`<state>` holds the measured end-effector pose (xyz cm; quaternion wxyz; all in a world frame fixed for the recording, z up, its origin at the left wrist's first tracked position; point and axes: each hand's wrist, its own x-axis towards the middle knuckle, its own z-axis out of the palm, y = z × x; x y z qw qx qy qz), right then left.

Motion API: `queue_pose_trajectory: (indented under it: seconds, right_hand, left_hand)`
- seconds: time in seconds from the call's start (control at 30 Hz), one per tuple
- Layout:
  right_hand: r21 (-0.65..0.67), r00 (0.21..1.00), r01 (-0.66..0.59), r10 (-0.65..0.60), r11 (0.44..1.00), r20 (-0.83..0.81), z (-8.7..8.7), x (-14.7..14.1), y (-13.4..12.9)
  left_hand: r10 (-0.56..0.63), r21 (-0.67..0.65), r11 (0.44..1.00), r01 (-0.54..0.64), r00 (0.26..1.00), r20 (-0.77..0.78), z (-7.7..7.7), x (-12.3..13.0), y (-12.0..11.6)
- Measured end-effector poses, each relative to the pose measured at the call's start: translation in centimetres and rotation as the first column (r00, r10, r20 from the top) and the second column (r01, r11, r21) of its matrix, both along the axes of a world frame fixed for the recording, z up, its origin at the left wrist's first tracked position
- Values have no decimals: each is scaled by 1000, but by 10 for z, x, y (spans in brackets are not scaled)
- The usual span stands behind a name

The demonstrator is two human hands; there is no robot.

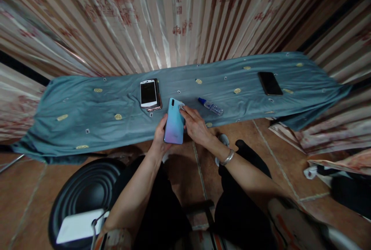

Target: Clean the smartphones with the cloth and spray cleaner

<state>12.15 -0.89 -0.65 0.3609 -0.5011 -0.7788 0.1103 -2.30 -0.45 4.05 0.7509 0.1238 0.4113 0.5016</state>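
A smartphone [174, 122] with a blue-to-purple back is held up near the table's front edge, its back facing me. My left hand [160, 134] grips it along the left side and lower part. At its upper right, my right hand [197, 124] presses a small whitish cloth or tissue [181, 105] against the back, fingers closed. Just right of that hand, a clear spray bottle [213, 107] with a blue cap lies on its side. To the left, a white phone [148, 93] rests on top of other phones in a small stack.
A teal cloth with yellow patterns [130, 130] covers the long narrow table. Farther right lies a dark phone [270, 83]. Pleated curtains [162, 22] hang behind. A round black stool [84, 188] at lower left carries a white flat device [79, 227] with a cable.
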Motion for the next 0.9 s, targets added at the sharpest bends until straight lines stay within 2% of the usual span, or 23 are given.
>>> queue_pose_trajectory:
  seconds: [0.33,0.53,0.7,0.9]
  right_hand:
    - [31,996,-86,85,996,23,6,-18,-20]
    - [4,998,-57,57,998,17,7,-12,-14]
    - [37,1000,-11,10,999,20,5,-4,-6]
    - [41,999,-34,33,999,27,7,-11,-14]
  left_hand:
    - [68,9,998,-68,997,24,-9,-13,10]
    - [29,-2,1000,-29,999,23,-12,-8,8]
    - [0,-10,1000,0,1000,-2,-8,0,0]
    - [24,-13,1000,-24,1000,-5,-6,-1,4]
